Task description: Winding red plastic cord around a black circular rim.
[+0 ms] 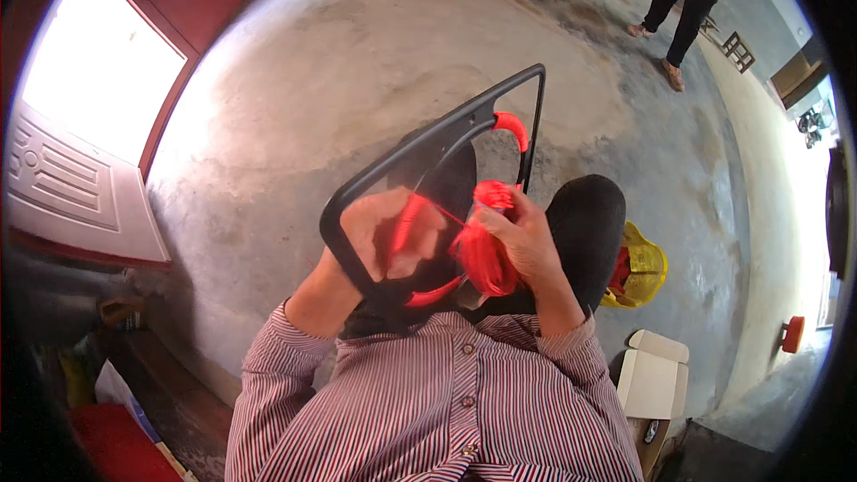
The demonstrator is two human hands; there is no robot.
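Above my lap a black frame point(428, 136) with rounded corners is tilted up to the right. Inside it sits a black ring, parts of which are wrapped in red cord point(511, 128). My left hand point(379, 228) is closed round the ring's left side, at another red-wrapped stretch; some of its fingers are blurred. A loose bundle of red cord point(486, 263) is gripped in my right hand point(525, 236), at the right of the ring. A thin red strand runs from the bundle toward my left hand.
My knee point(586, 214) is right of the frame. Beyond it stands a yellow container point(656, 277) with red material inside, and an open cardboard box point(653, 379). A person point(686, 13) stands at the far right near a small wooden stool point(737, 52). A white door point(71, 183) is at left.
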